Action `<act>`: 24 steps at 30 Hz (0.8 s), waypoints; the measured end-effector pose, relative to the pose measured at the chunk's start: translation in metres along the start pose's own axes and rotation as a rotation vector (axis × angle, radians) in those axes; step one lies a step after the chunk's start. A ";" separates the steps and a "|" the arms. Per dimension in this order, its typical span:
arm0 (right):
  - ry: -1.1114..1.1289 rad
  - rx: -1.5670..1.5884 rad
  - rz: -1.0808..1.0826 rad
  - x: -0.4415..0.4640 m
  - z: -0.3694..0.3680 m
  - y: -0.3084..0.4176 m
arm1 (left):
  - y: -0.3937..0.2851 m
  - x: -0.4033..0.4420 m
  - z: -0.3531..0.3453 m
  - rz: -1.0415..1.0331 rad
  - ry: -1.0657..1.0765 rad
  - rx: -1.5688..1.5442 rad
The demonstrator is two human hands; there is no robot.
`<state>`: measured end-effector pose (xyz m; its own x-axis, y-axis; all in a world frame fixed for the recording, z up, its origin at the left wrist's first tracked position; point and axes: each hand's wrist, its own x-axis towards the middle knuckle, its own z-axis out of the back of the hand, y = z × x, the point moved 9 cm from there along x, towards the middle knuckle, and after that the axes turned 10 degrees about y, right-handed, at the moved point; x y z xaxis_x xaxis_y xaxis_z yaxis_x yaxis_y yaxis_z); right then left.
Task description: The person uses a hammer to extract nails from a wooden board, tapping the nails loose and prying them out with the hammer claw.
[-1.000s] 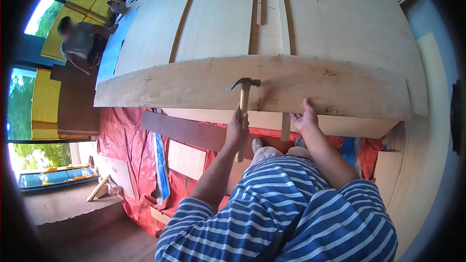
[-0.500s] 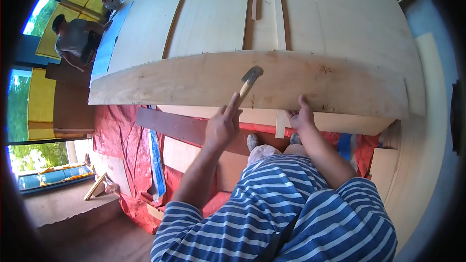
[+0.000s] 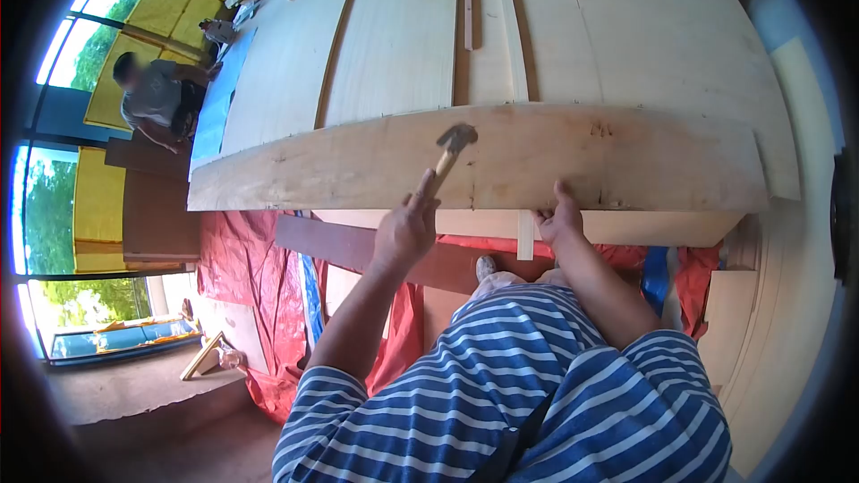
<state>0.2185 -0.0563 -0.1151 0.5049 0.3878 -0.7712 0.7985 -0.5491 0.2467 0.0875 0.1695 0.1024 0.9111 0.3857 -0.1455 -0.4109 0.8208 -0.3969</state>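
Note:
My left hand (image 3: 404, 231) is wrapped round the wooden handle of a claw hammer (image 3: 457, 136). The hammer's head lies over the face of a long wooden board (image 3: 358, 158); whether it touches the wood I cannot tell. My right hand (image 3: 561, 216) grips the lower edge of that same board, thumb on the face and the other fingers partly hidden beneath. Just left of these fingers a pale wooden strip (image 3: 525, 234) sticks out from under the board.
Beyond the board spreads a large pale panel surface (image 3: 394, 45) with narrow strips on it. Another person (image 3: 154, 94) is at its far left. Red sheeting (image 3: 250, 277) and a dark plank (image 3: 327, 240) lie below. A small wooden frame (image 3: 204, 356) stands lower left.
The hammer has gone from upright to tilted, its head now over the board, as my left hand shifted left. My right hand stays at the board's edge. The view has shifted slightly.

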 end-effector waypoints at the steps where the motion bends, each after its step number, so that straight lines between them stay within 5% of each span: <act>1: 0.027 0.002 -0.004 0.003 -0.003 0.001 | 0.020 0.002 -0.023 0.017 0.051 0.011; 5: 0.088 0.013 0.021 0.012 0.000 0.001 | 0.039 0.016 -0.020 0.277 0.195 -0.068; 9: 0.021 0.015 0.013 0.006 0.007 -0.003 | 0.031 0.033 0.024 0.022 -0.192 -0.221; 12: 0.018 -0.007 0.031 -0.002 0.001 0.000 | 0.041 0.044 -0.004 0.081 -0.208 -0.285; 15: 0.024 -0.002 0.014 -0.004 0.002 -0.003 | 0.052 0.063 -0.052 0.132 0.030 -0.194; 23: 0.057 0.005 0.062 -0.029 -0.001 -0.008 | 0.044 0.039 -0.020 0.103 -0.153 -0.375; 24: 0.051 0.012 0.061 -0.029 0.004 -0.012 | 0.047 0.048 -0.036 0.216 0.070 -0.227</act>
<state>0.1934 -0.0641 -0.0984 0.5686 0.3906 -0.7240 0.7620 -0.5817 0.2846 0.1134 0.2111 0.0440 0.8071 0.5045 -0.3069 -0.5840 0.6052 -0.5410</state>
